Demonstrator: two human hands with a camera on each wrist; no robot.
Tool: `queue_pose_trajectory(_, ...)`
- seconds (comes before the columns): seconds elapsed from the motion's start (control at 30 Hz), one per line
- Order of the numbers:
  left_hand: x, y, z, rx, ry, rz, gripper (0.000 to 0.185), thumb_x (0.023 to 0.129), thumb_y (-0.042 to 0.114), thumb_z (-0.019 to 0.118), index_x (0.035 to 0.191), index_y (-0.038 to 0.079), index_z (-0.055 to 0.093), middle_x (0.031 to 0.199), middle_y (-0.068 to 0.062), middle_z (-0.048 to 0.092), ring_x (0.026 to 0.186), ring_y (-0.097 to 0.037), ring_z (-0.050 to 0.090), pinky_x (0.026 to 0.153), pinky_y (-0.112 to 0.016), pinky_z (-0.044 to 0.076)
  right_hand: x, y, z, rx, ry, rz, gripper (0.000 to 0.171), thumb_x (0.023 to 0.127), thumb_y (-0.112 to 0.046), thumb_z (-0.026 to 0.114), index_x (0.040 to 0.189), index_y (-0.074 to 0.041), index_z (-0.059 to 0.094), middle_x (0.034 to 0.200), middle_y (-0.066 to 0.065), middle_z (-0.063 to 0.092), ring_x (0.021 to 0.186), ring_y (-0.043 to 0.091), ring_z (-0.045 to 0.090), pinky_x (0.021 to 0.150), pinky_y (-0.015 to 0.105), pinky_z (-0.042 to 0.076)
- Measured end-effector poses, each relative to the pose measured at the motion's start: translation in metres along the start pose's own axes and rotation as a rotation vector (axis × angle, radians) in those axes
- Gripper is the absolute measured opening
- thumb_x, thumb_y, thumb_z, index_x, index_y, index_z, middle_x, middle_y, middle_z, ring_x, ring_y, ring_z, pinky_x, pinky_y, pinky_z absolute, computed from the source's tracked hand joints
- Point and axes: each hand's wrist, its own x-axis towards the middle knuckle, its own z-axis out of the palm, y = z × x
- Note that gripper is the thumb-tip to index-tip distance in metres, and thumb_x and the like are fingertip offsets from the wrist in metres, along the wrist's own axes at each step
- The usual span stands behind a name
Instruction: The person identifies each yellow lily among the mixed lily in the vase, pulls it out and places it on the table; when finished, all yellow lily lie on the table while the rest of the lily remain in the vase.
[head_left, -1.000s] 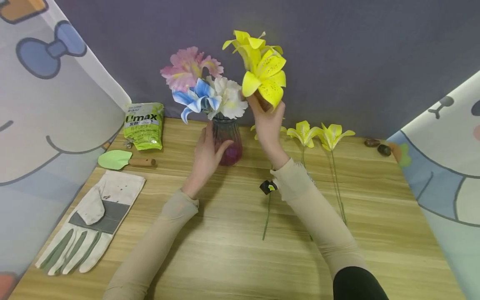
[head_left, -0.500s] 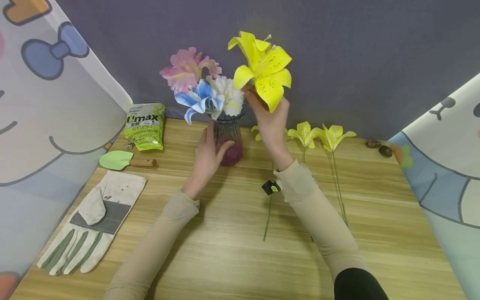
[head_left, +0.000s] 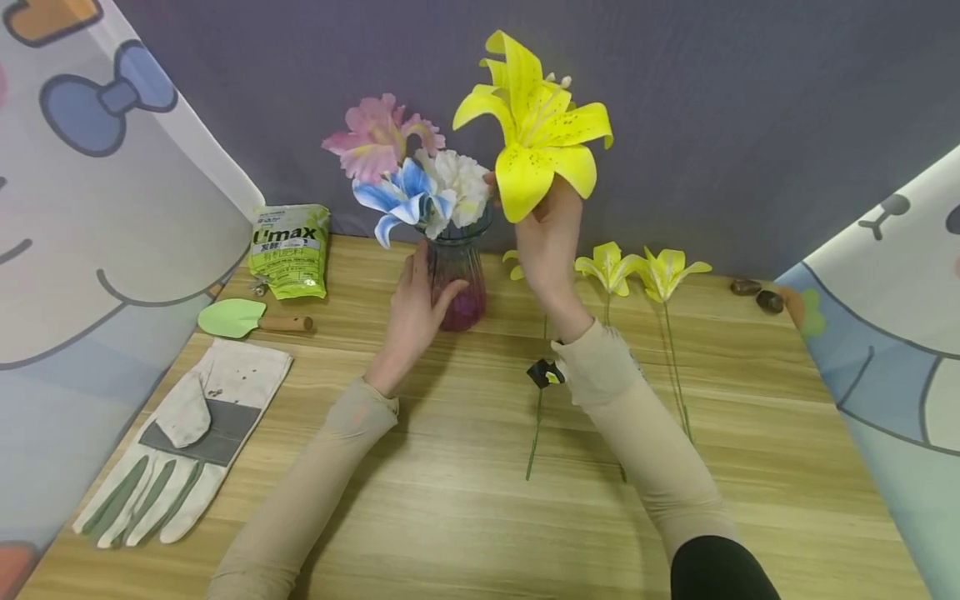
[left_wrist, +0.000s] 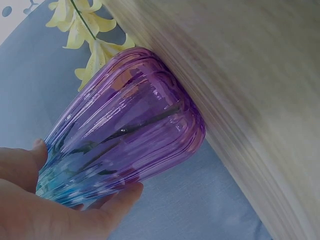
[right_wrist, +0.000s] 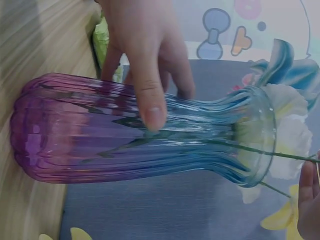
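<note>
Yellow lily [head_left: 542,137] higher, above fingers [head_left: 564,200]

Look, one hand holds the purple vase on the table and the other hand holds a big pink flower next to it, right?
Almost. The left hand does hold the purple vase on the table, but the big flower in the right hand is a yellow lily, not pink. The head view shows it; the pink flower already stands in the vase.
</note>
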Motion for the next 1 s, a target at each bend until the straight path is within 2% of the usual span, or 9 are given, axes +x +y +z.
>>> queue_pose_trajectory(0.13, 0.001, 0.0, 0.0, -0.002, 0.003, 0.009, 0.086, 0.104, 0.032, 0.074, 0.162, -0.012, 0.029, 0.143, -0.035, 0.052, 0.131, -0.052, 0.055, 0.101, -0.066, 0.05, -0.001, -0.001, -0.001, 0.025, 0.005, 0.013, 0.019, 0.101, 0.01, 0.066, 0.12, 0.01, 0.066, 0.103, 0.008, 0.072, 0.094, 0.025, 0.07, 0.084, 0.035, 0.057)
queue_pose_trajectory(0.23, 0.001, 0.0, 0.0, -0.004, 0.005, 0.013, 0.086, 0.103, 0.031, 0.074, 0.161, -0.013, 0.029, 0.143, -0.035, 0.052, 0.131, -0.052, 0.055, 0.103, -0.065, 0.05, -0.002, -0.002, -0.002, 0.022, 0.023, 0.026, 0.014, 0.1, 0.012, 0.066, 0.114, 0.013, 0.067, 0.092, 0.001, 0.063, 0.08, 0.013, 0.06, 0.074, 0.029, 0.05)
queue_pose_trajectory(0.3, 0.002, 0.0, 0.0, -0.005, 0.005, 0.014, 0.086, 0.103, 0.031, 0.075, 0.161, -0.014, 0.029, 0.143, -0.035, 0.052, 0.131, -0.052, 0.055, 0.103, -0.064, 0.05, 0.0, -0.004, -0.001, 0.062, 0.061, 0.029, 0.017, 0.099, 0.013, 0.065, 0.116, 0.012, 0.067, 0.093, 0.001, 0.062, 0.08, 0.014, 0.06, 0.076, 0.029, 0.051)
queue_pose_trajectory(0.4, 0.002, -0.001, 0.0, -0.008, 0.007, 0.011, 0.086, 0.103, 0.032, 0.075, 0.16, -0.014, 0.03, 0.143, -0.036, 0.052, 0.131, -0.053, 0.056, 0.102, -0.065, 0.05, 0.008, -0.01, 0.0, 0.068, 0.092, 0.005, 0.014, 0.1, 0.011, 0.067, 0.114, 0.011, 0.069, 0.095, 0.009, 0.069, 0.087, 0.024, 0.068, 0.083, 0.034, 0.057)
queue_pose_trajectory(0.47, 0.001, -0.001, 0.0, -0.007, 0.009, 0.009, 0.086, 0.103, 0.032, 0.075, 0.16, -0.014, 0.03, 0.143, -0.036, 0.052, 0.13, -0.053, 0.056, 0.101, -0.066, 0.05, 0.014, -0.014, -0.001, 0.063, 0.094, -0.023, 0.018, 0.1, 0.011, 0.069, 0.118, 0.009, 0.07, 0.105, 0.015, 0.074, 0.1, 0.033, 0.071, 0.089, 0.04, 0.06)
queue_pose_trajectory(0.57, 0.001, -0.001, 0.0, -0.004, 0.016, 0.012, 0.086, 0.102, 0.032, 0.076, 0.16, -0.014, 0.031, 0.143, -0.036, 0.053, 0.129, -0.053, 0.056, 0.099, -0.067, 0.051, 0.019, -0.02, -0.003, 0.046, 0.107, -0.053, 0.013, 0.1, 0.013, 0.066, 0.111, 0.008, 0.073, 0.1, 0.015, 0.077, 0.094, 0.035, 0.071, 0.082, 0.038, 0.061)
queue_pose_trajectory(0.73, 0.0, -0.002, 0.001, 0.0, 0.014, 0.017, 0.086, 0.102, 0.032, 0.076, 0.16, -0.013, 0.031, 0.142, -0.036, 0.053, 0.128, -0.053, 0.057, 0.099, -0.067, 0.051, 0.024, -0.027, -0.011, 0.194, 0.196, -0.042, 0.021, 0.101, 0.016, 0.061, 0.109, 0.004, 0.075, 0.096, 0.013, 0.077, 0.089, 0.031, 0.069, 0.079, 0.036, 0.058)
queue_pose_trajectory(0.93, 0.0, -0.001, 0.0, -0.012, 0.008, 0.006, 0.087, 0.103, 0.032, 0.075, 0.161, -0.013, 0.029, 0.145, -0.037, 0.052, 0.129, -0.054, 0.056, 0.101, -0.066, 0.05, 0.04, -0.035, -0.031, 0.156, 0.317, -0.109, 0.015, 0.098, 0.017, 0.065, 0.104, 0.007, 0.075, 0.091, 0.019, 0.077, 0.079, 0.03, 0.071, 0.076, 0.036, 0.059)
queue_pose_trajectory(1.0, 0.001, -0.001, 0.0, -0.013, 0.006, 0.002, 0.087, 0.103, 0.032, 0.075, 0.162, -0.012, 0.029, 0.145, -0.037, 0.051, 0.129, -0.055, 0.056, 0.101, -0.067, 0.05, 0.045, -0.038, -0.038, 0.167, 0.354, -0.099, 0.014, 0.098, 0.017, 0.066, 0.102, 0.007, 0.075, 0.09, 0.02, 0.076, 0.077, 0.029, 0.07, 0.075, 0.035, 0.059)
